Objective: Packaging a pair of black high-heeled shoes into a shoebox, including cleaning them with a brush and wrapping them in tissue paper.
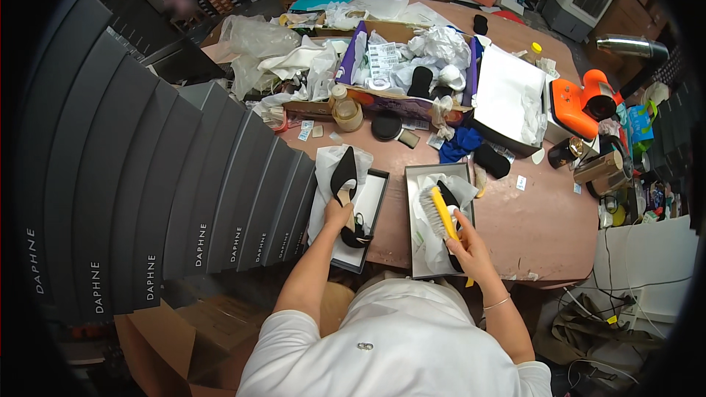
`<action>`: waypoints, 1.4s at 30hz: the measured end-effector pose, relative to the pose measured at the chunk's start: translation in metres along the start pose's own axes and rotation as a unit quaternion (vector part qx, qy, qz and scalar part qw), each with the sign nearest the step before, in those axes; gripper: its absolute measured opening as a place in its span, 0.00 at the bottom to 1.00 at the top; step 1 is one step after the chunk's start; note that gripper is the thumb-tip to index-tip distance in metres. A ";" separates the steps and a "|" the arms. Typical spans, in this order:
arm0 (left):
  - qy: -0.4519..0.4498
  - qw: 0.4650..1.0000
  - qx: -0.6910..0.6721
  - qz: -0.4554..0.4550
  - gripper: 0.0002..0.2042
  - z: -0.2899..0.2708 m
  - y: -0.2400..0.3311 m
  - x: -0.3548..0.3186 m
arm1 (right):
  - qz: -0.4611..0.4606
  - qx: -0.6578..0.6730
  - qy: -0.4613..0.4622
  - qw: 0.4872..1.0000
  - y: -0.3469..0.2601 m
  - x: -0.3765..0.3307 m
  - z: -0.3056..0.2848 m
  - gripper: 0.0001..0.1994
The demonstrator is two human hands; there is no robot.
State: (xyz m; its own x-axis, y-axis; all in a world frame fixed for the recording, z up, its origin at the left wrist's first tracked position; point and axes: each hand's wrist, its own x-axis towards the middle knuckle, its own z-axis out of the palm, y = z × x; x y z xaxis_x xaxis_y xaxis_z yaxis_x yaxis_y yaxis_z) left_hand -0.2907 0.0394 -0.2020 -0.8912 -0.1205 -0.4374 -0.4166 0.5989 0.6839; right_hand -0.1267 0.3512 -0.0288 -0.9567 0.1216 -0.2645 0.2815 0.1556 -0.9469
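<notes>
My left hand is closed around a black pointed shoe with a strap at its back. The shoe is above a grey box part with a white inside and tissue paper at its left. My right hand grips a yellow brush with pale bristles facing left. Under the brush is a grey-edged shoebox lined with white tissue. Another black shoe lies in it, partly covered by the brush and my hand.
Tall stacks of grey shoeboxes rise on the left. Across the table stand a purple carton of crumpled paper, a jar and a white-topped box. An orange device sits at right; an open cardboard box is lower left.
</notes>
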 end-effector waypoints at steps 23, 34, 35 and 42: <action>-0.470 0.796 -0.358 -0.132 0.14 -0.066 0.124 -0.159 | -0.424 -0.502 -0.058 0.751 -0.077 0.047 -0.026 0.24; -0.562 0.672 -0.427 -0.223 0.18 -0.055 0.103 -0.145 | -0.400 -0.431 -0.031 0.808 -0.044 0.058 -0.039 0.22; -0.604 0.648 -0.407 -0.222 0.18 -0.050 0.098 -0.142 | -0.419 -0.417 -0.079 0.803 -0.045 0.052 -0.036 0.23; -0.569 0.660 -0.447 -0.201 0.19 -0.030 0.114 -0.148 | -0.318 -0.424 0.004 0.848 -0.036 0.049 -0.047 0.22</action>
State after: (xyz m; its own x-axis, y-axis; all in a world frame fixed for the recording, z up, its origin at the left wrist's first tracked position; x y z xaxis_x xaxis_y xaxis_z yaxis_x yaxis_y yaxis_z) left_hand -0.2120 0.1013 -0.0417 -0.1762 0.8506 -0.4954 -0.9711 -0.0681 0.2286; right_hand -0.1806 0.3975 0.0011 -0.9356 -0.2445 0.2549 -0.3355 0.8407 -0.4250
